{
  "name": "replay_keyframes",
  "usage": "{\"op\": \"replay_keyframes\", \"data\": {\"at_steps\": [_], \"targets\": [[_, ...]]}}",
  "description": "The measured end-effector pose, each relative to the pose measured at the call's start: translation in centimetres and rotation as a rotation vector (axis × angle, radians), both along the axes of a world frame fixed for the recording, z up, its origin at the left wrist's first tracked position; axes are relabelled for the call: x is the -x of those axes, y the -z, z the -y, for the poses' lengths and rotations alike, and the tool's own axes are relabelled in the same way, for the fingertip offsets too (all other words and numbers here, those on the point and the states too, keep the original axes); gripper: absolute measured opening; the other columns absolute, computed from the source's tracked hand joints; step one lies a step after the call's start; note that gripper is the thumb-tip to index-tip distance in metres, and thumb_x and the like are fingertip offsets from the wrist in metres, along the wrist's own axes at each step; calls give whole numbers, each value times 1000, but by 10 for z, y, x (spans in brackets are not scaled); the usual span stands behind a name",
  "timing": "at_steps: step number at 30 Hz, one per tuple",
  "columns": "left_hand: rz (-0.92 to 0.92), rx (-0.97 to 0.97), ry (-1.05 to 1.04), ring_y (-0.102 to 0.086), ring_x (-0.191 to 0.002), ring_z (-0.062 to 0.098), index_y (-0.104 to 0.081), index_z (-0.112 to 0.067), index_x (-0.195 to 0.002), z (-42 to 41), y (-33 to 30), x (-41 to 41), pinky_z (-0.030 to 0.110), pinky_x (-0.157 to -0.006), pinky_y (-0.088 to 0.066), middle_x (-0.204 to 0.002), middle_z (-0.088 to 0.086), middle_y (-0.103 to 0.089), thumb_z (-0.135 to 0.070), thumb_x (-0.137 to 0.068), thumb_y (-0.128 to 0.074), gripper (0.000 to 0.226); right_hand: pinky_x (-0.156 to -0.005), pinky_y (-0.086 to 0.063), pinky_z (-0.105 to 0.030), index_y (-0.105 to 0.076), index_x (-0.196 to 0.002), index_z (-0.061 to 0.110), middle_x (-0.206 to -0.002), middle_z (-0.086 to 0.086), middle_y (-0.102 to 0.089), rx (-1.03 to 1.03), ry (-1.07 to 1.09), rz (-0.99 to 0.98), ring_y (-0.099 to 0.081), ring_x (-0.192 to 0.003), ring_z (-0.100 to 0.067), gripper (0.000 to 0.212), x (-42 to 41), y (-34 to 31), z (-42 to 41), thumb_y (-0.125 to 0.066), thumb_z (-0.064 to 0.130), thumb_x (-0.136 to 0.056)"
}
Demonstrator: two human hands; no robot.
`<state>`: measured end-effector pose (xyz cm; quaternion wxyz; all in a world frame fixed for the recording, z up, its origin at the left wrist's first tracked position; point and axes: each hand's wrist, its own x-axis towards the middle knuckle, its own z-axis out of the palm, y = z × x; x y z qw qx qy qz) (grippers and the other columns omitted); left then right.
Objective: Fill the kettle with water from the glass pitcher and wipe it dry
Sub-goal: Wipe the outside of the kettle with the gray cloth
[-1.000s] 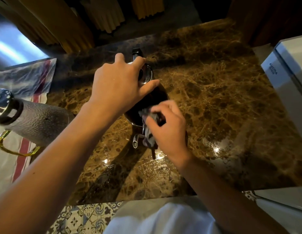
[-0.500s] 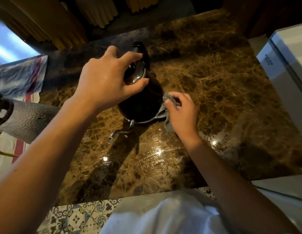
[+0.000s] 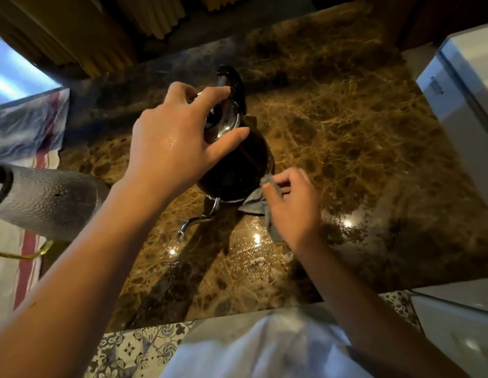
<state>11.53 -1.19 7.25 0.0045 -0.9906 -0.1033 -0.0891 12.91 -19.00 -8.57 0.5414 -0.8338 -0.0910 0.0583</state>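
A dark kettle (image 3: 237,170) with a shiny lid, a black handle at the back and a thin curved spout pointing toward me stands on the brown marble counter (image 3: 346,137). My left hand (image 3: 177,143) grips the kettle's top around the lid. My right hand (image 3: 292,203) holds a small grey cloth (image 3: 255,200) pressed against the kettle's lower right side. The textured glass pitcher (image 3: 49,200) with a black top and gold handle stands at the left edge, apart from both hands.
A striped red-and-white towel (image 3: 24,263) lies under the pitcher at the left. A white appliance (image 3: 461,105) stands at the right edge of the counter. Small wet spots glint on the marble near the spout. Patterned floor tiles show below the counter's front edge.
My right hand with the cloth has moved from the front of the kettle by the spout to its right side. My left hand has stayed on the lid.
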Motion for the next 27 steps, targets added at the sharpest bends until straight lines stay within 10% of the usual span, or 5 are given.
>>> {"op": "replay_keyframes", "data": {"at_steps": [23,27], "targets": [[-15,-198,-55,-63,-76,43,-44,-21,-142,0,-3,-27,37,-58,-41,-127,23,-56,-86,-88,-37,84,-74,-59,-43,-70,-93,23,-100,9,-63,31,6,126,-66,-88,-12,9,9,2,-6,-77,28,-90],[-21,-262,-83,-63,-80,44,-43,-19,-141,-2,-5,-29,39,-59,-37,-125,24,-59,-89,-86,-32,90,-80,-56,-19,-77,-102,24,-106,10,-65,3,78,131,-65,-94,-6,9,-29,-7,-4,-77,26,-92]]}}
